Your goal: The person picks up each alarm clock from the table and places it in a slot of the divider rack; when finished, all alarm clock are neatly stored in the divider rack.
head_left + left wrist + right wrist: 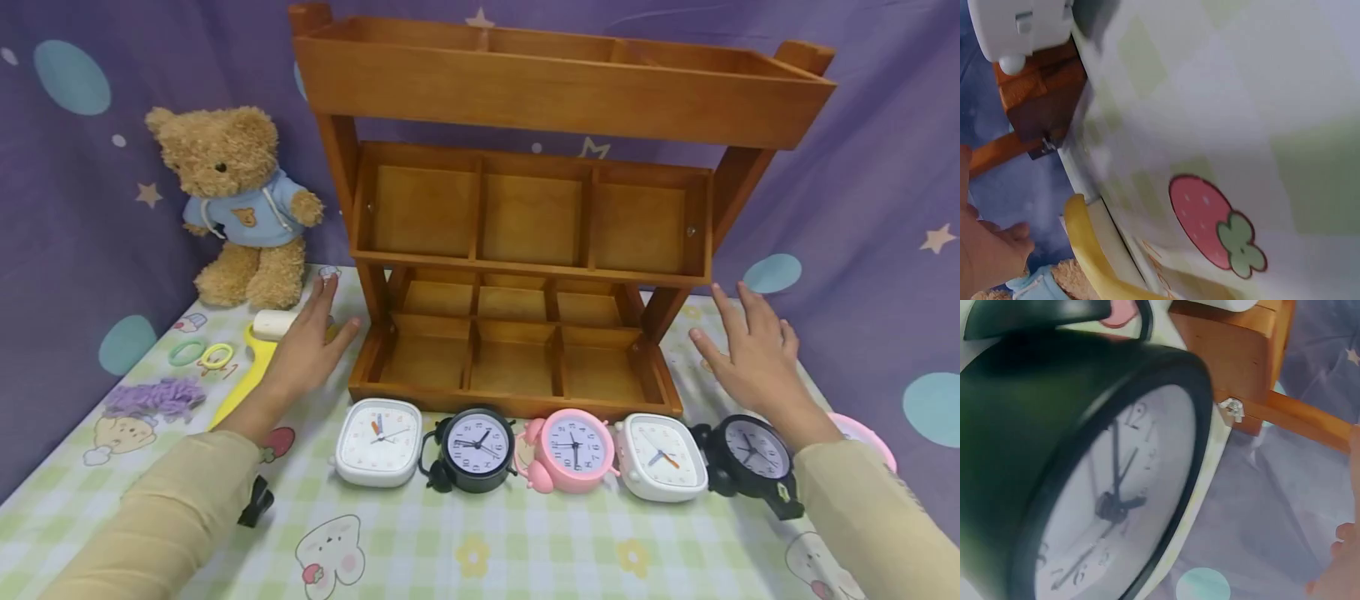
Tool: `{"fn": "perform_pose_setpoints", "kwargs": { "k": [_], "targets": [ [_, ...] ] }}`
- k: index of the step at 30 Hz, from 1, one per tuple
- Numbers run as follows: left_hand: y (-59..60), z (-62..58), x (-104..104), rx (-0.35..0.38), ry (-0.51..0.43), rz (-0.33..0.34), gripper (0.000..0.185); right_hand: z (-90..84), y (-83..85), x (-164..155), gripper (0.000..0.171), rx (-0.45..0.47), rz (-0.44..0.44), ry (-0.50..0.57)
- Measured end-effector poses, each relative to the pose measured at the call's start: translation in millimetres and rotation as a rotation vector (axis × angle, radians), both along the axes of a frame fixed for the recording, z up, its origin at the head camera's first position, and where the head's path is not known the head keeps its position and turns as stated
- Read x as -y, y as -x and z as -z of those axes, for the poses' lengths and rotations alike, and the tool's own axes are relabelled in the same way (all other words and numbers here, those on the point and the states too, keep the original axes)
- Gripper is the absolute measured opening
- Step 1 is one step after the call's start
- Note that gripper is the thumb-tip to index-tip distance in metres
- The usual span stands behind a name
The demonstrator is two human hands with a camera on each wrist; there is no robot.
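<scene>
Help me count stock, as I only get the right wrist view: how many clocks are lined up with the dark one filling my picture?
Observer: Counting yours, five show clearly, left to right: a white clock, a black clock, a pink clock, a second white clock and your dark clock; a pink-rimmed thing, partly hidden at the far right, may be another.
Operator: Anything held over on the left?
Observer: No, the left hand is raised beside the wooden rack, holding nothing.
Operator: What else is over there?
Observer: A teddy bear in a blue hoodie, upright to the left of the rack.
</scene>
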State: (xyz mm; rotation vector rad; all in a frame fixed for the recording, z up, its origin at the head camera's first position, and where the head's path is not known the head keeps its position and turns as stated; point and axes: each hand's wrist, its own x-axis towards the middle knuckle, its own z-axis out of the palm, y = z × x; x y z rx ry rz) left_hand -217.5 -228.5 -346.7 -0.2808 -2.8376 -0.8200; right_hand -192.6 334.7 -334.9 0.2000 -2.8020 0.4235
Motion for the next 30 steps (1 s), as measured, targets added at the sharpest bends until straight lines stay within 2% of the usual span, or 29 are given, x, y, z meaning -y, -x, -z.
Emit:
{"fn": "perform_pose_setpoints", "kwargs": {
  "k": [7, 12, 19, 24, 27, 30],
  "targets": [
    [0.6, -2.0, -7, 0.156, -0.062, 0.071, 0.077, -12.8, -7.2, -10, 0.066, -0.121, -0.046, 0.115],
    [-0.1, 0.5, -9, 0.215, -0.092, 0.095, 0.071, -21.1, -16.4, -23, 0.062, -0.137, -0.021, 0.185],
    [-0.8, 7.7, -9, 0.195, -0.113, 0.172, 0.062, -24.1, -29.8, -47, 0.061, -0.031, 0.092, 0.264],
    [-1.6, 10.3, -9, 0.184, -0.139, 0.194, 0.060, -21.7, -41.1, -65, 0.067, 0.057, 0.171, 0.327],
    [-2.2, 10.6, -9, 0.192, -0.150, 0.188, 0.060, -18.0, -48.9, -78, 0.068, 0.079, 0.177, 0.349],
    [-2.3, 11.0, -9, 0.207, -0.163, 0.181, 0.060, -12.6, -57.3, -94, 0.064, 0.083, 0.149, 0.407]
  ]
}}
